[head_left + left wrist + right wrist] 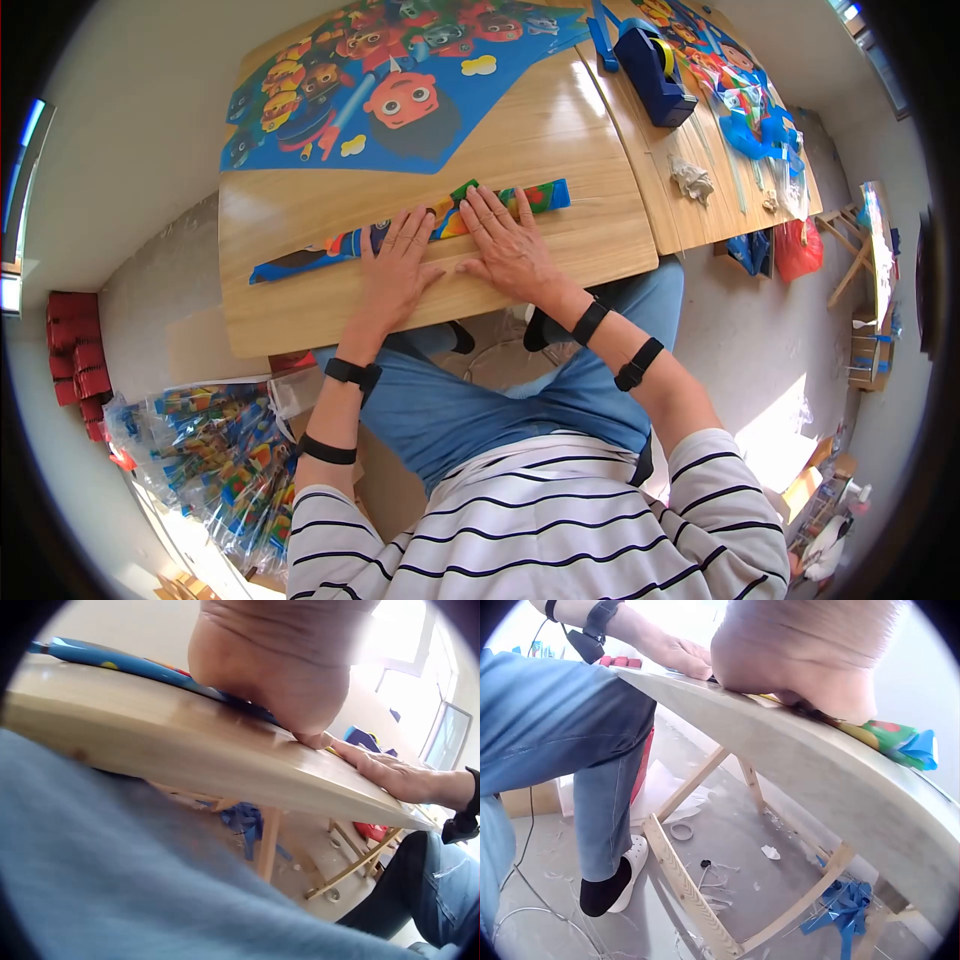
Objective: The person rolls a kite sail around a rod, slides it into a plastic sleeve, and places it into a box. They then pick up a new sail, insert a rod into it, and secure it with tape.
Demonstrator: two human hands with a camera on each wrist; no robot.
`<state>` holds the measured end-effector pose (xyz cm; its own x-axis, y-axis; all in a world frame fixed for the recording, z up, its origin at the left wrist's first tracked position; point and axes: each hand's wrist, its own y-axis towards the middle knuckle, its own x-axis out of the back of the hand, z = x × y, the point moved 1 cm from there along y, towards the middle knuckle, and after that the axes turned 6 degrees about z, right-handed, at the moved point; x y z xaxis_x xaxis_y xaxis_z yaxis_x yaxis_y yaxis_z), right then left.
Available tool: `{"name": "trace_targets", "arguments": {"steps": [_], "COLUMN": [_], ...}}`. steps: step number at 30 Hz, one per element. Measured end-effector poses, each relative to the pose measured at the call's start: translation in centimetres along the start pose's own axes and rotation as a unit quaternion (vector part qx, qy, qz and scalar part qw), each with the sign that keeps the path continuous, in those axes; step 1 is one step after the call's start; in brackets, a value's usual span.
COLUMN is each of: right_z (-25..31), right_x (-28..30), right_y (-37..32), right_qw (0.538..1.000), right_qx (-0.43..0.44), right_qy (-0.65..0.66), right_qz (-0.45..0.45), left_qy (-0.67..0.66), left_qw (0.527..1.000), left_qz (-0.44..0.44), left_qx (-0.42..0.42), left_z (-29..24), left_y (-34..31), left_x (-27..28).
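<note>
On wooden table (590,240), hands (400,262) (510,247) on printed strip (451,222), grey floor (155,270)

- Folded strip (447,222), running from nine to one o'clock in the head view: blue, patched with green, red, yellow and orange.
- Big sheet (350,100) at eleven: deep blue, printed with multicoloured cartoon figures and pale yellow clouds.
- Table (580,245): light tan, wood-grained.
- Tape dispenser (645,80) at one: navy, its roll (663,58) yellow.
- Bag (797,252) at three: bright red.
- Shirt (540,530) at six: white, thin black stripes.
- Jeans (500,410): faded blue.
- Wrist straps (590,322): black.
- Wrapped pile (225,450) at eight: blue, mottled red, green and yellow.
- Boxes (77,350) at nine: dark red.
</note>
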<state>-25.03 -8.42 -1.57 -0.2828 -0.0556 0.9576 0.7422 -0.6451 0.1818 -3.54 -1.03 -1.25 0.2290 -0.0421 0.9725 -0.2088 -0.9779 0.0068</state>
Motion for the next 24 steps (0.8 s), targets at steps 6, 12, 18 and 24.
{"name": "trace_targets", "arguments": {"steps": [6, 12, 18, 24], "right_z": [-0.1, 0.0, -1.5, -7.0], "right_x": [0.2, 0.1, 1.7, 3.7], "right_y": [0.2, 0.1, -0.2, -2.1], "right_qw": [1.000, 1.000, 0.999, 0.997], "right_qx": [0.005, 0.004, -0.001, -0.017], "right_qy": [0.000, 0.021, -0.025, -0.081], "right_qz": [-0.002, -0.008, -0.024, -0.010], "left_qy": [0.059, 0.073, -0.013, -0.013], "left_qw": [0.986, 0.990, 1.000, 1.000], "left_qz": [0.009, -0.042, -0.015, -0.010], "left_qx": [0.153, 0.117, -0.016, -0.010], "left_z": [7.4, 4.1, -3.6, -3.8], "left_y": [-5.4, -4.3, 0.9, 1.2], "left_x": [1.8, 3.8, 0.8, 0.4]}}
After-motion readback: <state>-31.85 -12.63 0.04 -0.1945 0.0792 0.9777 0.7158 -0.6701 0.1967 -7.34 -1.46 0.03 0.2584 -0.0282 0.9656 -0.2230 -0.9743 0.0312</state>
